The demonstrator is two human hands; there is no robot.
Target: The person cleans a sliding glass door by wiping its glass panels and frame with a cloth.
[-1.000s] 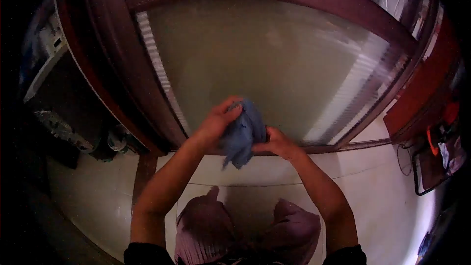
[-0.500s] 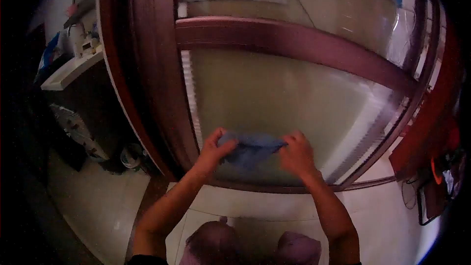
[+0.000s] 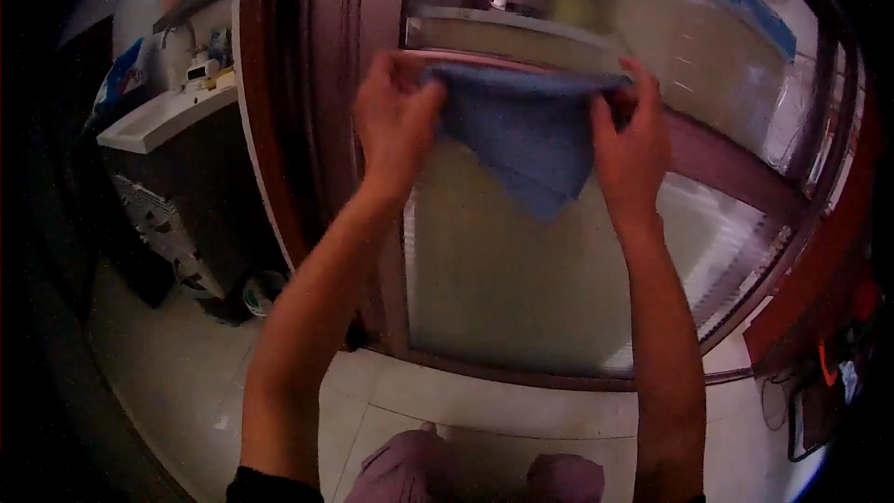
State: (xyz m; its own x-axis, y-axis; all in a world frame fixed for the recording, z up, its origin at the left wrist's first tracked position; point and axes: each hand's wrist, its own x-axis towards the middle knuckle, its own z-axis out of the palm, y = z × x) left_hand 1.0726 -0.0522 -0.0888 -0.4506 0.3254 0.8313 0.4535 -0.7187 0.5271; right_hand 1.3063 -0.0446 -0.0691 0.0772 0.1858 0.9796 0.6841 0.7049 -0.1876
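Note:
A blue cloth (image 3: 531,140) is stretched between my two hands, its lower part hanging down to a point. My left hand (image 3: 396,112) pinches its upper left corner. At the upper right corner, my right hand (image 3: 635,135) grips the cloth between thumb and fingers. Behind the cloth stands a framed glass door (image 3: 503,289), and the cloth covers part of its reddish-brown crossbar (image 3: 736,154). Whether the cloth touches the door cannot be made out.
On the left, past the door frame (image 3: 326,130), is a white washbasin (image 3: 154,121) on a dark cabinet (image 3: 200,186). Below it sits a round container (image 3: 264,293). Pale floor tiles (image 3: 391,391) lie underfoot. Dark red furniture (image 3: 801,293) and an orange item (image 3: 827,363) are at right.
Both hands have risen from the lower glass panel to the crossbar with the cloth. The cloth, bunched before, now hangs more spread out. The view has shifted a little.

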